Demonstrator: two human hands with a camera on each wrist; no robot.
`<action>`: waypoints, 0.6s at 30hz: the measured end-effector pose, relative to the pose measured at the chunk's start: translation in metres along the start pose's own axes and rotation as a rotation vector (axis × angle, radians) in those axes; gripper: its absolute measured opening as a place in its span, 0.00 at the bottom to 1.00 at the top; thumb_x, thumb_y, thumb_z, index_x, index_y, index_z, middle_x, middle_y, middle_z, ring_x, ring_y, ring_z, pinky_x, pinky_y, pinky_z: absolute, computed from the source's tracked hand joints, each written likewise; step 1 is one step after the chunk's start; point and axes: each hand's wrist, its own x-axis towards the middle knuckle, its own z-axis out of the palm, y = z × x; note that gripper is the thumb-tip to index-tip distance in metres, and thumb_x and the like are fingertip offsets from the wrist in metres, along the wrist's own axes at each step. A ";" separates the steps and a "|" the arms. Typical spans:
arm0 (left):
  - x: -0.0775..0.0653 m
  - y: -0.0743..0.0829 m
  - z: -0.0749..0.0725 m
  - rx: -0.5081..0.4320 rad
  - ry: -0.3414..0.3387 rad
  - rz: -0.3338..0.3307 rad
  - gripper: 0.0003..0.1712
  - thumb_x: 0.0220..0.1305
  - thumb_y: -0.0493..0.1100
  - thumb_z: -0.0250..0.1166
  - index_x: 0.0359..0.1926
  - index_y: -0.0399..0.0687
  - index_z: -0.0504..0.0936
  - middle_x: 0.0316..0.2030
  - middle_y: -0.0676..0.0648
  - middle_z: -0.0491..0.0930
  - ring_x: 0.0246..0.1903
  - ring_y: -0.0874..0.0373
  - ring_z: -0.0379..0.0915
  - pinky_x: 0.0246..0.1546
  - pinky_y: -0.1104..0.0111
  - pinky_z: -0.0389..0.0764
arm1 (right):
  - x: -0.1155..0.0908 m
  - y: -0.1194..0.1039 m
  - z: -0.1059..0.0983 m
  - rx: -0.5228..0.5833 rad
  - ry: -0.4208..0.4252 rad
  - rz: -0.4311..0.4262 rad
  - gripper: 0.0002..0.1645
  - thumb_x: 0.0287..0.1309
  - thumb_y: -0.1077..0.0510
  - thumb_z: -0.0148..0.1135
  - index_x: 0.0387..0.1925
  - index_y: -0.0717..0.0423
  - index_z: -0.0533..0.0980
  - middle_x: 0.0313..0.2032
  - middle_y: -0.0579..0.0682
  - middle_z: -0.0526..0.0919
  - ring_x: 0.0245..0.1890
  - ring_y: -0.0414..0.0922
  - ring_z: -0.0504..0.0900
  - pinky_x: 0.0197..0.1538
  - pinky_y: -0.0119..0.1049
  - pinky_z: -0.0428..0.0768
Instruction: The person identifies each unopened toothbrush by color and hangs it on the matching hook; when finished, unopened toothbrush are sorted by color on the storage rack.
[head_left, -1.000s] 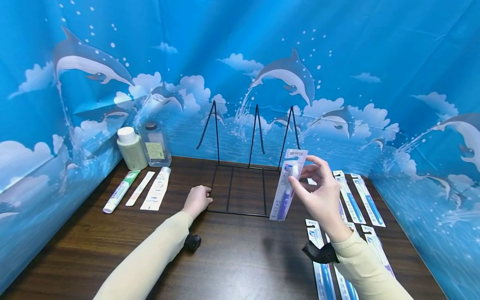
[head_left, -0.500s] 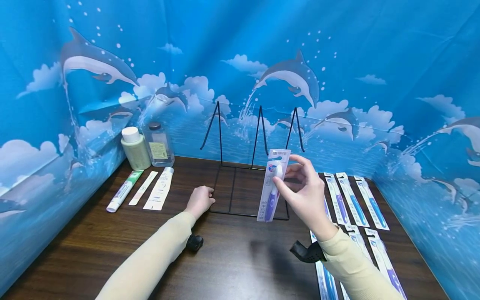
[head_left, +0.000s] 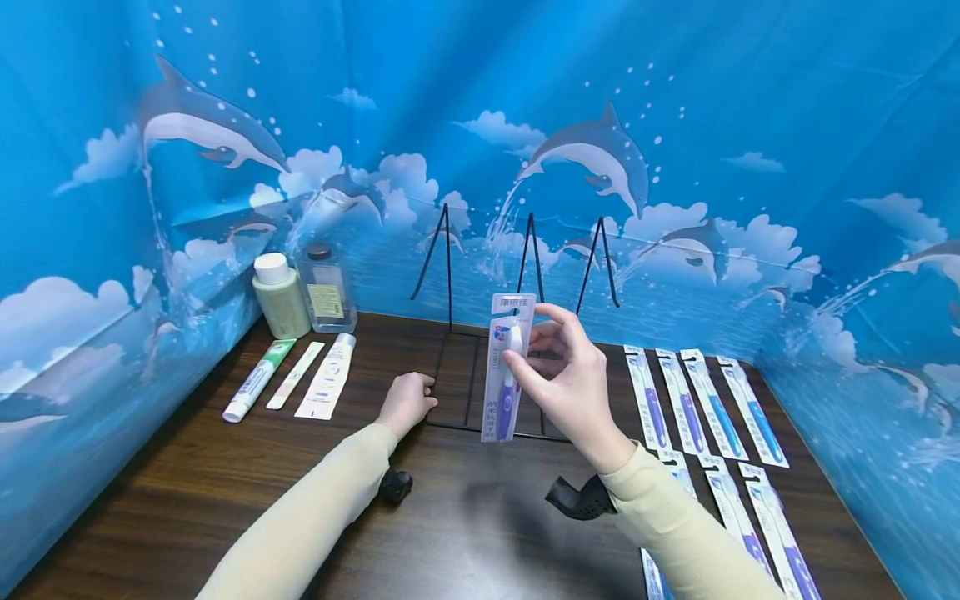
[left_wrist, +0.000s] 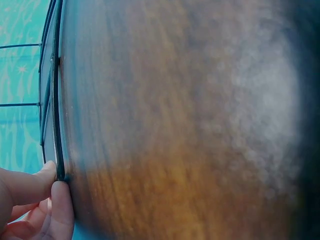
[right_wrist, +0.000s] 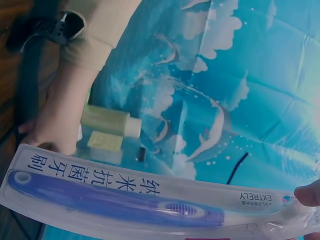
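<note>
My right hand [head_left: 573, 379] holds a packaged purple toothbrush [head_left: 504, 375] by the package's edge, thumb in front and fingers behind. The package is upright above the base of a black wire rack [head_left: 449, 283], in front of its hooks. In the right wrist view the purple toothbrush handle [right_wrist: 115, 200] shows through clear plastic; only fingertips appear at the right edge. My left hand [head_left: 407, 404] is at the rack's front left corner. Thumb and finger pinch the corner wire [left_wrist: 56, 115] in the left wrist view.
Several packaged toothbrushes [head_left: 712, 404] lie in two rows at the right, partly under the right forearm. At the left lie a toothpaste tube [head_left: 258, 381], a narrow strip-like pack [head_left: 296, 375] and a white tube [head_left: 327, 379]. Behind them stand a green bottle [head_left: 283, 304] and a clear bottle [head_left: 328, 292].
My right hand has carried the packaged toothbrush leftward, from the rack's right side to in front of its middle. The left hand has stayed at the rack's corner. The head view has shifted slightly.
</note>
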 end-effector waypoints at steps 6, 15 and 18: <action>0.000 0.001 0.000 -0.012 -0.001 -0.006 0.22 0.56 0.35 0.68 0.53 0.33 0.79 0.30 0.47 0.80 0.37 0.53 0.76 0.44 0.58 0.77 | 0.009 0.003 0.020 0.035 -0.014 0.002 0.32 0.51 0.62 0.70 0.58 0.58 0.68 0.35 0.56 0.80 0.34 0.46 0.85 0.38 0.32 0.83; 0.003 -0.003 0.000 -0.045 0.012 -0.018 0.21 0.54 0.35 0.70 0.50 0.34 0.81 0.27 0.49 0.77 0.31 0.56 0.73 0.42 0.60 0.77 | 0.021 0.010 0.049 0.045 -0.059 0.004 0.31 0.52 0.61 0.69 0.57 0.59 0.68 0.35 0.55 0.80 0.34 0.46 0.85 0.38 0.31 0.83; 0.003 -0.004 0.000 -0.056 0.012 -0.009 0.20 0.54 0.35 0.70 0.49 0.34 0.81 0.26 0.50 0.76 0.25 0.59 0.75 0.38 0.63 0.78 | 0.023 0.010 0.055 0.052 -0.074 0.009 0.31 0.52 0.61 0.69 0.57 0.58 0.68 0.35 0.55 0.80 0.33 0.45 0.85 0.38 0.31 0.82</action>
